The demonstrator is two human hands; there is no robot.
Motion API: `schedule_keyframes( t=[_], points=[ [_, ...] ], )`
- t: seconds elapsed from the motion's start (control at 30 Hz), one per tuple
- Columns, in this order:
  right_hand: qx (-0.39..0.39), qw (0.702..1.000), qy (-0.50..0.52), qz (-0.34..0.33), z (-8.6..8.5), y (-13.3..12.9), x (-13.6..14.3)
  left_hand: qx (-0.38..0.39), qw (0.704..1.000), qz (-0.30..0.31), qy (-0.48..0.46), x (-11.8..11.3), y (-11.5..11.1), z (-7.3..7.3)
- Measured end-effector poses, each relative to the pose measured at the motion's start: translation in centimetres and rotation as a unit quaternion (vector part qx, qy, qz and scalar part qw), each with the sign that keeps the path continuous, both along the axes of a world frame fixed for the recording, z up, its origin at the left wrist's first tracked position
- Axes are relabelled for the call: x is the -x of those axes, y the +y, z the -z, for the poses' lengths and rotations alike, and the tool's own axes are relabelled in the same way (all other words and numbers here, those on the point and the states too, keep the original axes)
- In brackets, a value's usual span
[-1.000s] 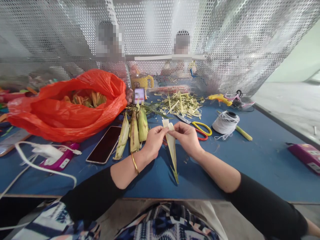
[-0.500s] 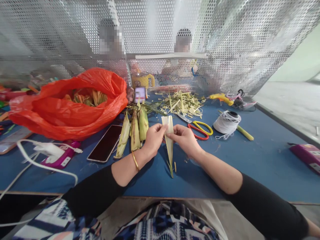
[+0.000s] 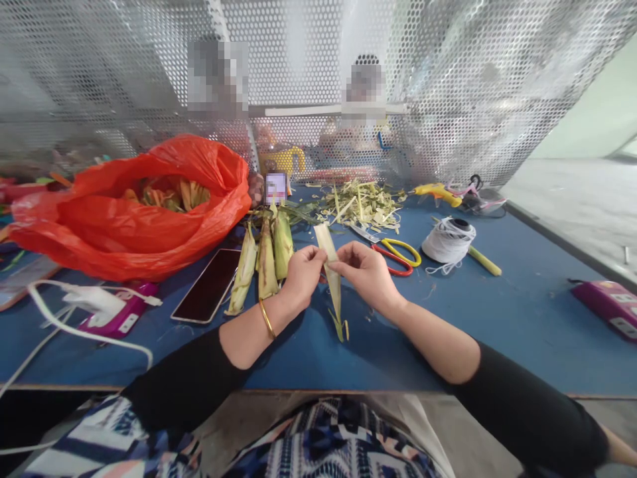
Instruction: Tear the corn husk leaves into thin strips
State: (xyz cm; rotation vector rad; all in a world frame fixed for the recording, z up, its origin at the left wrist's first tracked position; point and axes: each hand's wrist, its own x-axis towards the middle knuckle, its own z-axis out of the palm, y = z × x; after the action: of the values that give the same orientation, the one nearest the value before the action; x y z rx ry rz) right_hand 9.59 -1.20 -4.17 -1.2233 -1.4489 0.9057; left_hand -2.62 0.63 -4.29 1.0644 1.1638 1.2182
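Note:
Between my hands is a pale leaf that looks like a corn husk (image 3: 334, 292), wide at the top and tapering to a greenish tip over the table. My left hand (image 3: 304, 273) pinches its left edge near the upper part, thumb against fingers. From the other side my right hand (image 3: 367, 273) grips it with thumb and fingertips. Left of my left hand lie several husk-wrapped pieces (image 3: 283, 247), like ears of corn. Scissors (image 3: 401, 255) with red and yellow handles rest beyond my right hand.
An open red plastic bag (image 3: 124, 245) stands at the left, behind a phone (image 3: 206, 285) and a purple power strip (image 3: 122, 315). Husk scraps (image 3: 365, 202) pile up before the perforated screen (image 3: 308, 60). A white string spool (image 3: 448, 242) and yellow glue gun (image 3: 438, 192) are at right.
The husk's two upright flaps at the top now appear as one narrower strip, leaning left. Both hands stay on it, with small finger movements. The view has shifted slightly.

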Motion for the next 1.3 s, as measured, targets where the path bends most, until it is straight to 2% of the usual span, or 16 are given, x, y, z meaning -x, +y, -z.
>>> schedule_keyframes(
  t=[0.1,0.17,0.33,0.5,0.57,0.7,0.8,0.97,1.07,1.17,1.3],
  points=[
    [0.062,0.998,0.0,-0.033,0.7,0.4,-0.1,-0.032,0.999,-0.013,0.02,0.0,0.0,-0.1],
    [0.064,0.997,0.013,-0.027,0.9,0.6,-0.2,-0.035,0.999,0.0,0.026,-0.1,-0.1,-0.1],
    [0.033,0.999,0.03,0.028,0.3,0.4,-0.2,-0.006,0.998,0.059,0.014,-0.3,-0.3,0.0],
    [-0.053,0.998,-0.014,0.024,-0.5,-0.4,0.1,0.024,0.998,0.046,-0.018,0.0,0.0,0.0],
    [-0.061,0.998,-0.011,0.012,-0.3,-0.4,0.1,0.018,0.999,0.039,-0.02,0.1,0.2,0.0],
    [0.006,0.999,-0.008,-0.043,0.6,0.2,0.0,0.007,1.0,0.021,-0.013,0.1,0.3,0.0],
    [0.023,0.999,-0.019,-0.044,1.1,0.6,-0.2,0.01,1.0,0.022,-0.007,0.1,0.2,0.0],
    [-0.027,0.999,-0.038,0.001,1.0,0.5,-0.5,0.005,0.997,0.072,0.011,0.0,0.0,0.1],
    [-0.078,0.995,-0.057,0.005,0.4,0.1,-0.5,0.0,0.998,0.062,0.005,0.1,0.1,0.2],
    [-0.124,0.991,-0.039,-0.029,-1.0,-0.7,-0.6,0.004,0.999,0.048,-0.001,0.1,0.4,0.3],
    [-0.116,0.974,0.055,-0.186,-3.5,-2.0,-1.5,0.008,1.0,0.028,0.001,0.1,0.6,0.4]
  ],
)
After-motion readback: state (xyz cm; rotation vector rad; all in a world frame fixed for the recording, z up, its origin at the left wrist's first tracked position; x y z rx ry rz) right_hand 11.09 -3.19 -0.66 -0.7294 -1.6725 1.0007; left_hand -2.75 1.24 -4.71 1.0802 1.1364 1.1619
